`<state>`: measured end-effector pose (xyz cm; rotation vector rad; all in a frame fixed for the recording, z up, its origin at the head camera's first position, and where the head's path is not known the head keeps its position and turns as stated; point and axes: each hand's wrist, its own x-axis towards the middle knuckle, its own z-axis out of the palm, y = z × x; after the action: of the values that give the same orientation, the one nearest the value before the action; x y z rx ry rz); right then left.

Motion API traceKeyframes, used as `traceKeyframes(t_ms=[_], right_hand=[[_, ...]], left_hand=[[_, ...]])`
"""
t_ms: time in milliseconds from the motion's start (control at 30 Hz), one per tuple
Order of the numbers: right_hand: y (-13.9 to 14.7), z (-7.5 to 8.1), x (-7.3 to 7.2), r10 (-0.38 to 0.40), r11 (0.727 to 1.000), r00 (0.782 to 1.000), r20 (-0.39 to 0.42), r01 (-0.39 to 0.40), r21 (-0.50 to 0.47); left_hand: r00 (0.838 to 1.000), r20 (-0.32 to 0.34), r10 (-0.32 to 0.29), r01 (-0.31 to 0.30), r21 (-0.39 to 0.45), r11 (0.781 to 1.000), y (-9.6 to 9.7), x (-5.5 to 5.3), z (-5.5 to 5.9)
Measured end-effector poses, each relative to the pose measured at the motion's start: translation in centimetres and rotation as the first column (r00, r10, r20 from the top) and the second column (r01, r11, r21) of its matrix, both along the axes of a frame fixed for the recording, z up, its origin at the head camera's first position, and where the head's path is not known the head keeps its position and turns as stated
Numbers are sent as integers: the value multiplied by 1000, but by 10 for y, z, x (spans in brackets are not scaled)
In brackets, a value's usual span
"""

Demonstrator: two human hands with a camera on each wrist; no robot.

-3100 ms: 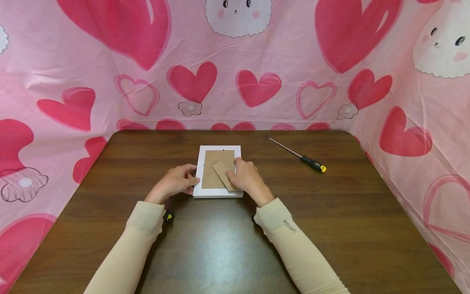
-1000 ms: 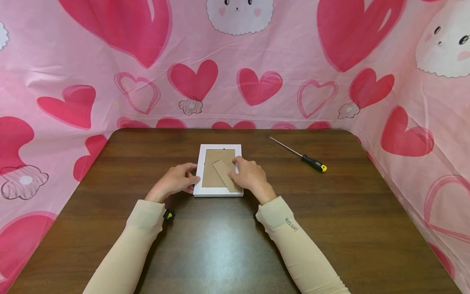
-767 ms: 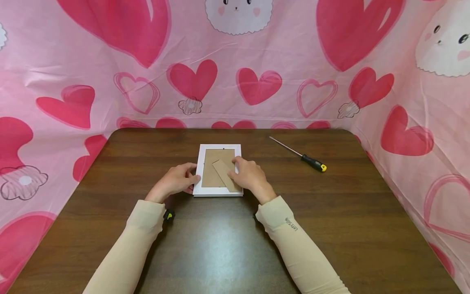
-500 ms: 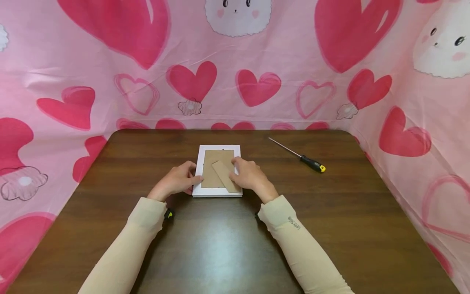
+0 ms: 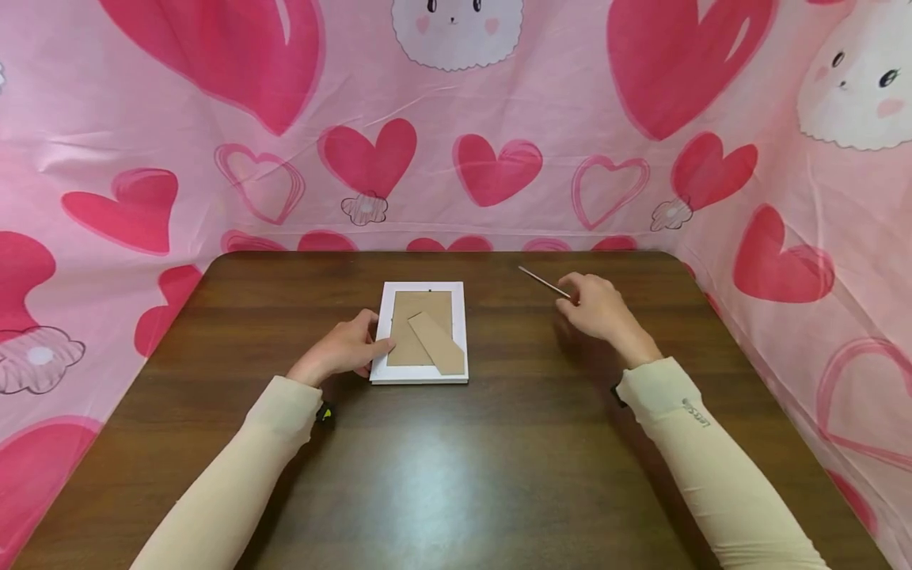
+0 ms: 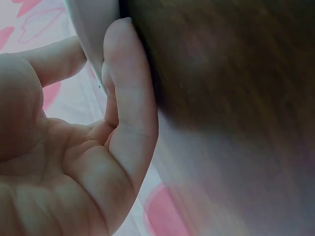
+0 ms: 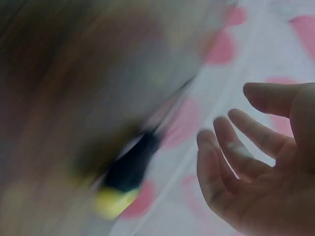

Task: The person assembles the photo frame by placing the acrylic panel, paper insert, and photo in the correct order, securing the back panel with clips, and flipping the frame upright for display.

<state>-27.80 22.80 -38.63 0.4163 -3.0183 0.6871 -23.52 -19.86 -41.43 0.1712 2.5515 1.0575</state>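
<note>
A white picture frame [image 5: 418,373] lies face down on the table. Its brown backing board [image 5: 416,302] shows, with a cardboard easel leg [image 5: 440,347] slanting across it. My left hand [image 5: 343,345] holds the frame's left side, thumb over the border and the other fingers along the edge, as the left wrist view also shows. Over the screwdriver hovers my right hand [image 5: 602,310], fingers spread and slightly bent, holding nothing. In the head view it hides the handle; the right wrist view shows the black and yellow screwdriver [image 7: 132,169] blurred, apart from the fingers.
The dark wooden table [image 5: 427,467] extends around the frame. Pink cloth [image 5: 492,95] printed with hearts and white animal faces hangs behind it and along both sides.
My right hand has let go of the frame's right side and easel leg and moved right, over the screwdriver. My left hand keeps its hold on the frame, which stays in place.
</note>
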Motion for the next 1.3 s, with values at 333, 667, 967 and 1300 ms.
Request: traceKeyframes(t_ms=[333,667,967,1300], right_hand=[[60,-32,-14,-6,986,999,54,-3,165],[61,-44,-21,149,960,988,-51,-132,246],[38,-32,-26,195,976,981,-20,-192,100],[-7,-17,-21,249,968,967,59,-247,-47]], left_hand=[[999,-1,-51,51,-1,999,-1,-1,-5],[995,-9,-101,101,-5,995,-2,1,-6],[993,11,-115,115,-3,993,-6,-1,-7],[993,47,-106,105,5,994,-5,0,-7]])
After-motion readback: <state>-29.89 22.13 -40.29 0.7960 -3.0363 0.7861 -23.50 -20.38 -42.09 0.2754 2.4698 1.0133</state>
